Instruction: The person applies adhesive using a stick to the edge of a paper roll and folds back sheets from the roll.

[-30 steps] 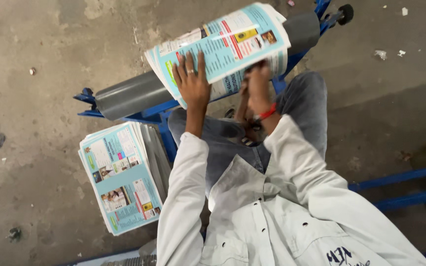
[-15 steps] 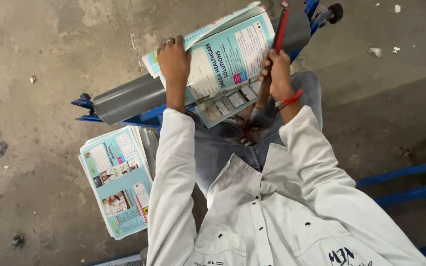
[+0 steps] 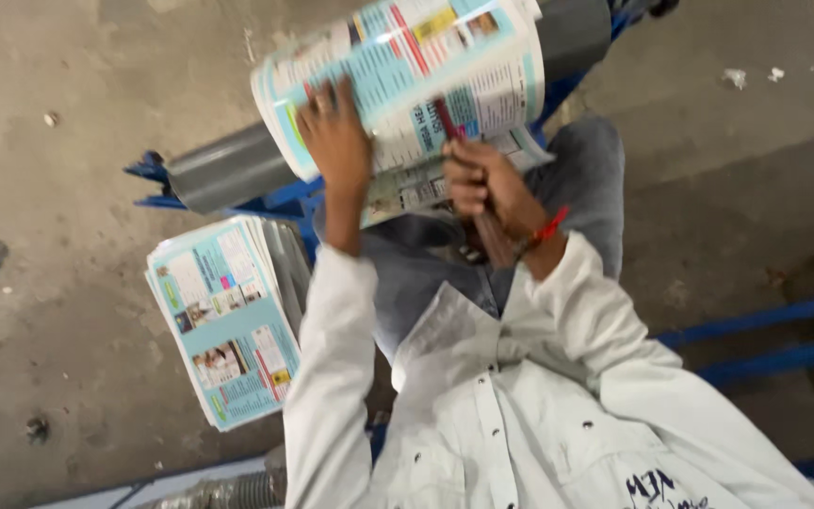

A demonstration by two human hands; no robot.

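Printed booklet (image 3: pixel 407 75), frame top: left hand (image 3: pixel 336 132) flat on it; right hand (image 3: pixel 478 179) grips red tool (image 3: pixel 454 127). Best pressed firm against grey pipe (image 3: pixel 228 170).

A teal and white printed sheet (image 3: pixel 407 75) with yellow, red and picture panels curves over a grey pipe at the top. A second stack of similar teal printed sheets (image 3: pixel 223 325), rectangular and slightly fanned, lies on the floor at the left.
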